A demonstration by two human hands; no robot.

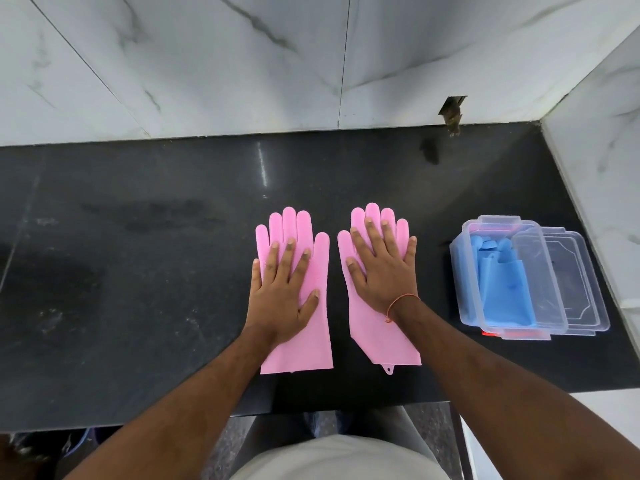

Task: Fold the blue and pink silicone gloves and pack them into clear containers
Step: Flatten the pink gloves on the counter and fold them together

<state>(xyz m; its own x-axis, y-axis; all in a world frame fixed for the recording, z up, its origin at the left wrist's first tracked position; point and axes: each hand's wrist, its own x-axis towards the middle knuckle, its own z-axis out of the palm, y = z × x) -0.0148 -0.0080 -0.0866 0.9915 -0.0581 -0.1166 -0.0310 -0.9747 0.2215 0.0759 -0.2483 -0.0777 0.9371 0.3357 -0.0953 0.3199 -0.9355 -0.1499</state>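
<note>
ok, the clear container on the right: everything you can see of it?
The clear container is see-through plastic, rectangular with rounded corners, open-topped, upright on the black counter right of the pink gloves. Folded blue gloves lie inside. More clear plastic pieces, seemingly lids or another container, overlap its right side. Neither hand touches it.

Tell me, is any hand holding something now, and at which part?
Nothing is gripped. The left hand lies flat on the left pink glove, the right hand flat on the right pink glove, fingers straight, over the palms.
</note>
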